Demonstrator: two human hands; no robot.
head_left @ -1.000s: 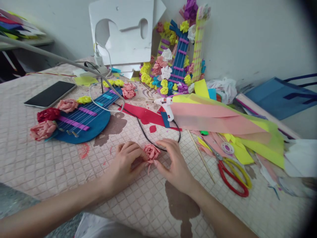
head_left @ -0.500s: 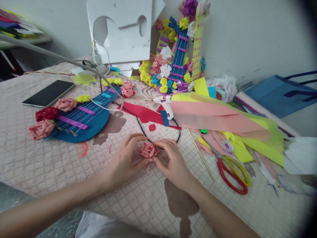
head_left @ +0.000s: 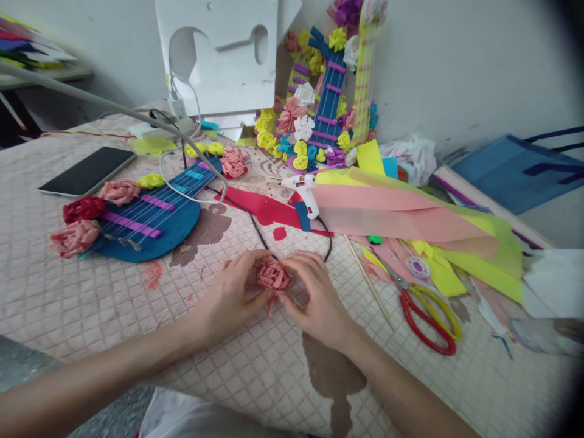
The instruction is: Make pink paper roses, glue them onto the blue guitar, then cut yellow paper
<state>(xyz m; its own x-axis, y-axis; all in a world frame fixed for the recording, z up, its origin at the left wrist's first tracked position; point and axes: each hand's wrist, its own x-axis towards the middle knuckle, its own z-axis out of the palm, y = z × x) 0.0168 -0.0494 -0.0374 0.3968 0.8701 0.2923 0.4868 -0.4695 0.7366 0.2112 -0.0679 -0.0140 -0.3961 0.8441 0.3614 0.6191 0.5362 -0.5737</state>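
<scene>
A pink paper flower is held between my two hands above the patterned tablecloth. My left hand has its fingers curved round the flower's left side, the thumb at its lower edge. On the other side, my right hand grips it with thumb and fingertips. A small strip of pink paper hangs below the flower. Just beyond my hands runs the black cord of a white glue gun, which lies on red and blue sheets.
A blue guitar-shaped piece with paper flowers and a phone lie at the left. Scissors, a wooden stick and pink and yellow sheets lie right. Decorated guitars lean on the wall.
The fingers of both hands have shifted slightly around the flower, which stays between them. The whole view has moved a little.
</scene>
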